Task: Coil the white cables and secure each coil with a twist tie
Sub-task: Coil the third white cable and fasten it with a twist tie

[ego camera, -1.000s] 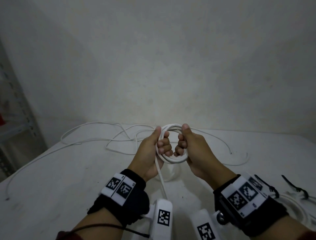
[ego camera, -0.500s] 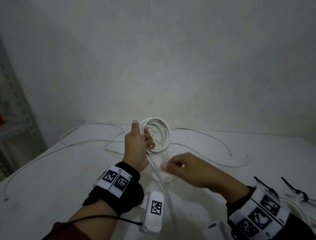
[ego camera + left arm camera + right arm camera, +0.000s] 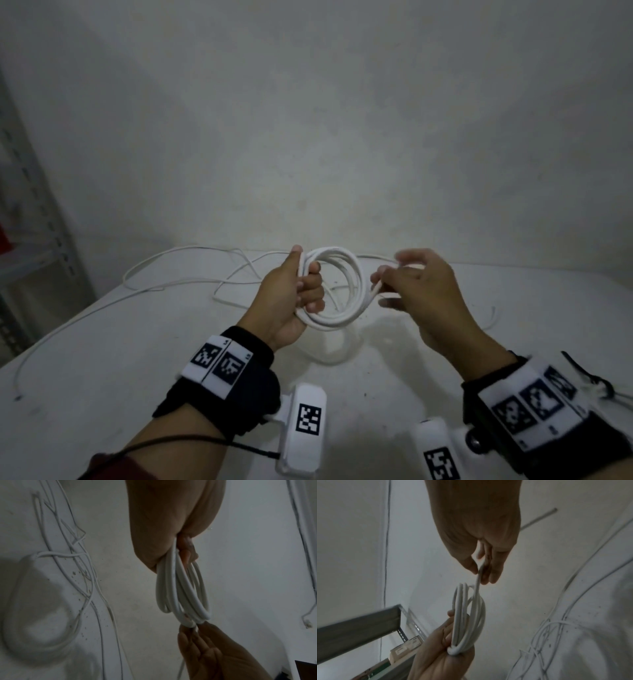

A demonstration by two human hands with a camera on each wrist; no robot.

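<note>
My left hand [image 3: 301,291] grips a coil of white cable [image 3: 346,308] of several loops, held upright above the white table [image 3: 102,359]. The coil [image 3: 181,591] hangs from the curled left fingers in the left wrist view. My right hand [image 3: 407,284] pinches the cable strand [image 3: 477,582] at the coil's right side, thumb against fingers. In the right wrist view the coil [image 3: 467,619] sits in the left hand [image 3: 440,649] below. Loose white cable [image 3: 191,270] trails over the table behind the hands.
More loose white cable [image 3: 82,574] lies in tangled runs on the table. A black twist tie [image 3: 596,380] lies at the right edge beside another white coil. A metal shelf rack [image 3: 30,240] stands at the left. A white wall rises behind the table.
My right hand has come back up from the table to the coil's right side with the cable strand. The left hand with the coil has shifted a little right and lower.
</note>
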